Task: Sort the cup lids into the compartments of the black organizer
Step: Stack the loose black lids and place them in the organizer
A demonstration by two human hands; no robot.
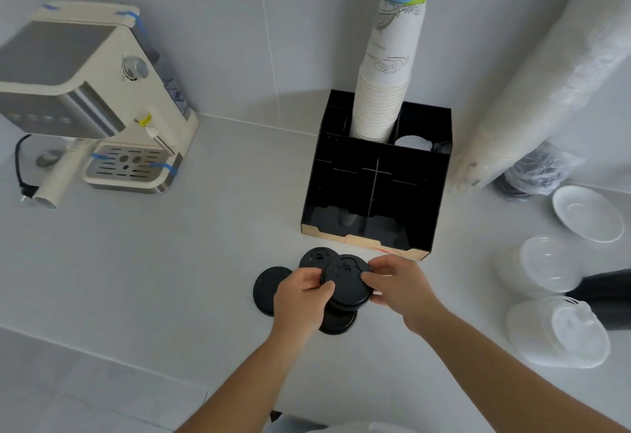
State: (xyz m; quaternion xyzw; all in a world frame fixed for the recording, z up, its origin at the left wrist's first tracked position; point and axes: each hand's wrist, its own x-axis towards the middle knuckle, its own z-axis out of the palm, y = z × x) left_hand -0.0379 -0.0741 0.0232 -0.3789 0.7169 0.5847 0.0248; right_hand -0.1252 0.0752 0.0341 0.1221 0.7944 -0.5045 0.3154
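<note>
A small stack of black cup lids [346, 282] is held a little above the counter by both hands, just in front of the black organizer [420, 173]. My left hand [300, 299] grips its left edge and my right hand [397, 284] grips its right edge. Three more black lids lie on the counter: one to the left [268, 287], one behind the stack [316, 256], and one underneath [338, 323], partly hidden. The organizer's front compartments look dark and I cannot tell their contents; a back compartment holds a white lid [411, 142].
A tall stack of paper cups [386, 67] stands in the organizer's back row. An espresso machine [88, 91] sits at the left. At the right are bagged cup sleeves [532, 91], a white saucer [587, 212] and two piles of white lids [546, 265], [563, 333].
</note>
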